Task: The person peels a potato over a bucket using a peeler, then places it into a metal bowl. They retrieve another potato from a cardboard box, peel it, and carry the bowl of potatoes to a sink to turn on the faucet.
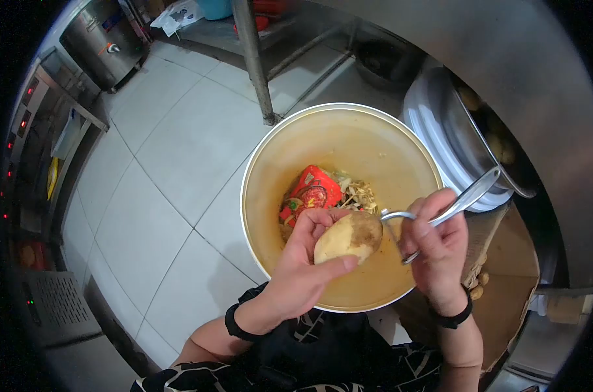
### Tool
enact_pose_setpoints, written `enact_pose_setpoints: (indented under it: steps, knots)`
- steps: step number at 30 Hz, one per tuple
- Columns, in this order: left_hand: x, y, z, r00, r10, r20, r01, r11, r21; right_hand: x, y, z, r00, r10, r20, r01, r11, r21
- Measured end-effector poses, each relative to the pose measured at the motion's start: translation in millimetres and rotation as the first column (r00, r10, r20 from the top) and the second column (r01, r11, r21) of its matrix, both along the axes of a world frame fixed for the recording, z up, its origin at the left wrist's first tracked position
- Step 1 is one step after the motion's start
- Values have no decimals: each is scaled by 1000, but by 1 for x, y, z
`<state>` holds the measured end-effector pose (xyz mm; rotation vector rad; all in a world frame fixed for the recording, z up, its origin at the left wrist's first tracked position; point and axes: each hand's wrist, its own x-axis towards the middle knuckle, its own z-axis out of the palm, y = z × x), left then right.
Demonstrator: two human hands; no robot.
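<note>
Over a round yellowish bin [401,144], my left hand [303,261] grips a partly peeled potato [339,245]. Brown skin shows at the potato's right end, and the rest is pale. Just to its right, my right hand [437,242] is closed on a metal peeler [469,196], whose handle points up and right. The peeler's blade end faces the potato with a small gap between them. Down in the bin lie a red printed packet [316,187] and peelings [358,196], partly hidden by my left hand.
Right of the bin, a metal bowl [479,130] holding potatoes rests on white tubs [427,124]. Below them is a cardboard box [505,281]. A table leg [254,62] stands behind the bin; a steel container [104,46] is at upper left.
</note>
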<state>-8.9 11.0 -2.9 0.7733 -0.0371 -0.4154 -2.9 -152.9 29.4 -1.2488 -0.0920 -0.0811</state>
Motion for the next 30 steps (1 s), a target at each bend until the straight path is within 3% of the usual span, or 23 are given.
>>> enact_pose_setpoints:
  steps: [1, 3, 5, 7, 9, 10, 11, 14, 15, 17, 18, 19, 21, 23, 25, 26, 29, 30]
  knots:
    - [0, 0, -1, 1000, -1, 0, 1, 1000, 1, -3, 5, 0, 999, 2, -43, -5, 998, -63]
    - [0, 2, -1, 991, -135, 8, 132, 977, 169, -4, 7, -5, 999, 34, -14, -35, 997, -66]
    - [1, 0, -3, 986, -161, 39, 148, 963, 223, -5, 7, -2, 991, 17, -131, -24, 998, -50]
    - [2, -1, -3, 980, -185, 73, 158, 948, 277, -6, 12, -2, 997, -19, -74, 12, 995, -100]
    - [2, 0, 1, 969, -214, 120, 167, 935, 313, -10, 15, 1, 993, 114, -24, -115, 991, -70]
    - [2, 1, 3, 969, -218, 118, 172, 934, 315, -11, 13, -2, 983, 183, -5, -179, 955, -236]
    - [1, 1, 5, 975, -208, 79, 175, 936, 307, -10, 14, -3, 984, 180, -9, -177, 956, -233]
    - [1, 4, 0, 975, -208, 82, 173, 935, 311, -2, 12, -4, 994, -95, -61, 76, 962, -261]
    - [2, 4, -1, 968, -215, 131, 164, 933, 321, 2, 3, -12, 993, -97, -60, 78, 963, -259]
    - [1, 4, 9, 957, -217, 191, 138, 924, 355, 11, -15, -33, 959, -142, -247, 10, 882, -471]
    - [0, 6, 12, 949, -204, 239, 101, 919, 381, 9, -12, -29, 961, -155, -228, 13, 853, -522]
    - [-1, 8, 11, 954, -194, 230, 95, 919, 382, 9, -7, -22, 961, -144, -237, 0, 854, -521]
    - [3, 6, 8, 961, -154, 228, 27, 876, 481, 12, -1, -5, 985, -172, -31, 136, 866, -480]
    - [2, 3, 6, 954, -148, 260, -10, 853, 522, 3, -1, 1, 987, -140, -74, 92, 887, -452]
    - [2, 1, 7, 945, -139, 297, -53, 829, 556, -6, 8, 2, 993, 99, -63, -107, 983, -152]
    - [1, 1, 9, 952, -156, 264, -28, 815, 579, -9, 13, -1, 988, 141, -54, -149, 969, -196]
    - [2, 0, 4, 954, -176, 241, 1, 810, 586, -7, 15, -8, 998, 61, -24, -64, 984, -164]
    - [3, 2, 3, 951, -173, 257, -4, 822, 569, -4, 13, -3, 991, -6, -133, -13, 990, -137]
